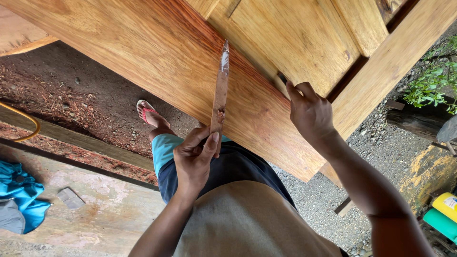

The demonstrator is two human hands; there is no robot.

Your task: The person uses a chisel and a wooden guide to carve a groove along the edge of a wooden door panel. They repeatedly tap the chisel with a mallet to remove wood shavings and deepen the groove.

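The long flat metal blade (221,90) sits in the left hand (194,159), fingers and thumb clamped round its lower end, its upper end with a pale smear lying against the face of the wooden door (190,62) above that hand. It looks thin, stiff and light, probably rusty and rough enough not to slip, and the lower end where it is gripped seems the sensible place to hold it. The right hand (310,114), off to the right of the blade and apart from it, has its fingers hooked into a groove beside a raised panel of the door, holding nothing loose. The door looks heavy and rigid, its finish smooth. Beyond the right hand, low at the far right, lie a yellow container (447,205) and a green container (440,223); their contents cannot be seen. Well left of the left hand lies a blue cloth (21,192) on the concrete floor (109,209).
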